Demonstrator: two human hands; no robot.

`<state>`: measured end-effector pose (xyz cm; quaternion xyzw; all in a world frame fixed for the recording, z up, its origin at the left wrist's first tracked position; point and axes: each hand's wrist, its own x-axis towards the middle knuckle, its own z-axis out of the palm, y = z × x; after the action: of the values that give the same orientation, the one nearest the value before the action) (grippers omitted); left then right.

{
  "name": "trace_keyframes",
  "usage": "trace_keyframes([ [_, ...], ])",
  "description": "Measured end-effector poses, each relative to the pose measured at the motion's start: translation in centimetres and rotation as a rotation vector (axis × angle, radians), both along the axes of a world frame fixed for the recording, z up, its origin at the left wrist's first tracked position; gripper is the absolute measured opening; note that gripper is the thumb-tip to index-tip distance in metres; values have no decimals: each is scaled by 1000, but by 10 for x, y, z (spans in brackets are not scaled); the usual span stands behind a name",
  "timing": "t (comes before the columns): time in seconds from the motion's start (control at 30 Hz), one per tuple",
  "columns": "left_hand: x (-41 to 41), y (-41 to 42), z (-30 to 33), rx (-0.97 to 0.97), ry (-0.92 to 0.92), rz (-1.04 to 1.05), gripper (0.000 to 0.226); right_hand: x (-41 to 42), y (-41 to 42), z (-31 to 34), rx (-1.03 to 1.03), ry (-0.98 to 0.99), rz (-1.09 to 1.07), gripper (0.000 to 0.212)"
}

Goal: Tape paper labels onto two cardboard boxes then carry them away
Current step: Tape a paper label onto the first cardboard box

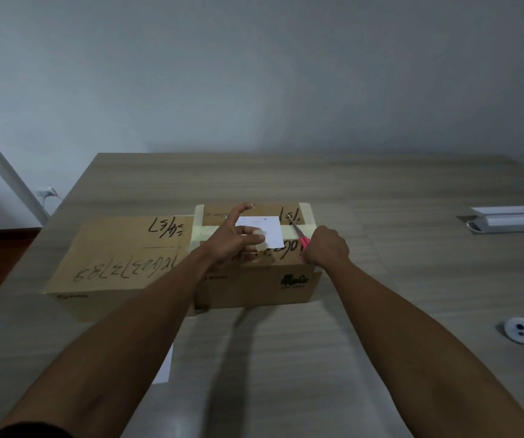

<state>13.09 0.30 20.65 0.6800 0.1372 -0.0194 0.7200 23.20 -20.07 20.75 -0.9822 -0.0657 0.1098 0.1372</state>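
Note:
Two cardboard boxes stand side by side on the table. The left box (109,257) carries black handwriting. The right box (254,286) has pale tape strips across its top and a white paper label (271,230) lying on it. My left hand (237,235) rests on the label's left part with fingers spread. My right hand (325,246) grips pink-handled scissors (300,237) at the label's right edge, blades pointing away from me. No tape roll is visible.
A white sheet of paper (164,365) lies partly under my left forearm near the table's front. A white controller (521,335) sits at the right. A white device (504,219) lies at the far right. The wooden table (380,191) reaches back to the wall.

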Motion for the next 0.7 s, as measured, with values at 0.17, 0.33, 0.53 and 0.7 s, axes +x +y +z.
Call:
trace_keyframes([
  [0.17, -10, 11, -1, 6, -13, -27, 76, -1, -2, -2, -151, -161, 80, 27],
  [0.33, -20, 19, 7, 31, 10, -5, 74, 6, -6, 11, 89, -118, -27, 28],
  [0.53, -22, 32, 13, 107, -10, -17, 66, 13, -1, 47, 344, 205, 63, 45],
  [0.7, -22, 38, 17, 110, -9, -7, 62, 13, -7, 65, 392, 453, 239, 45],
])
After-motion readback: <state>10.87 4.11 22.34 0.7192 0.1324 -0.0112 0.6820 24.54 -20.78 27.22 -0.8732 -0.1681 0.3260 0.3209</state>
